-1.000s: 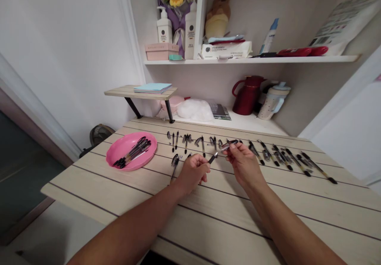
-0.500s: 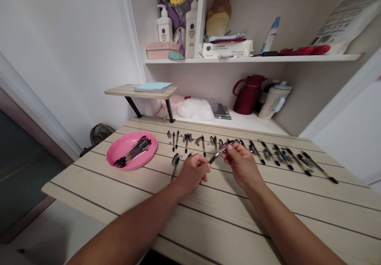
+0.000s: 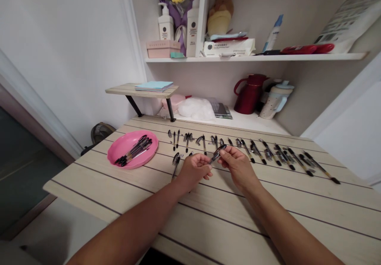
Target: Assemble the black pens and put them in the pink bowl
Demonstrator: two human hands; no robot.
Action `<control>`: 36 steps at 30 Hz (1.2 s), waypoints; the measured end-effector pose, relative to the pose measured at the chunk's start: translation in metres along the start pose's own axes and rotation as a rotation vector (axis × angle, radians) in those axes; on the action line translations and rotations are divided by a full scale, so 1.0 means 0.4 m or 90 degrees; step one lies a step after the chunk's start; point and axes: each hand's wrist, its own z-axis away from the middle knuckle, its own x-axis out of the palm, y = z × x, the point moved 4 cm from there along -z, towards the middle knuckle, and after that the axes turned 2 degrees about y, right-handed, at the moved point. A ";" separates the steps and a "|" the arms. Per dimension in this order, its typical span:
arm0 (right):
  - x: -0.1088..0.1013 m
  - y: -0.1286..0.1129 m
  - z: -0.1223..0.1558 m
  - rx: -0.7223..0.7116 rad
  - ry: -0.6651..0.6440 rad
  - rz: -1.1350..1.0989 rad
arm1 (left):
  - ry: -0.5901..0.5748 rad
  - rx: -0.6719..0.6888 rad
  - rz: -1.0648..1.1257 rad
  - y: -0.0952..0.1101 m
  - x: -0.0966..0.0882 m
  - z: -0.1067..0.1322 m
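My left hand [image 3: 194, 169] and my right hand [image 3: 238, 166] meet over the middle of the wooden table [image 3: 226, 213], both pinched on one black pen [image 3: 217, 153] held between them. The left fingers grip its lower end and the right fingers its upper end with the clear barrel. Behind the hands, a row of several black pens and loose pen parts [image 3: 268, 152] runs across the table. Two more pen pieces [image 3: 175, 161] lie just left of my left hand.
A pink dish [image 3: 119, 156] holding several black pens stands at the table's left. At the back there is a small wooden riser [image 3: 139, 91] with blue paper, plus a red jug [image 3: 248, 94] and a white kettle [image 3: 275, 100]. The shelf above carries bottles and boxes.
My right hand has moved left and brought the clear barrel onto the black piece in my left hand; the two parts now form one pen. The camera tilted slightly.
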 end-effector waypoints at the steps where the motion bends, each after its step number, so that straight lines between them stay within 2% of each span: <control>1: -0.001 0.001 0.000 0.002 0.001 -0.004 | 0.002 -0.006 -0.006 -0.002 -0.001 0.000; 6: -0.003 0.000 0.000 0.004 0.011 -0.015 | -0.015 -0.037 -0.102 -0.013 -0.010 -0.001; 12: 0.012 0.003 0.007 0.030 0.003 -0.019 | -0.016 0.018 -0.104 -0.005 -0.011 -0.007; 19: 0.018 0.007 0.007 0.033 -0.006 0.002 | 0.013 0.028 -0.144 -0.003 -0.015 -0.005; 24: 0.023 0.008 0.012 0.039 -0.012 0.003 | 0.038 0.061 -0.197 -0.016 -0.023 -0.015; 29: 0.031 0.012 0.018 0.031 -0.011 0.006 | 0.065 0.096 -0.250 -0.004 -0.024 -0.007; 36: 0.028 0.008 0.016 0.024 -0.026 0.032 | 0.060 0.104 -0.272 0.001 -0.022 -0.003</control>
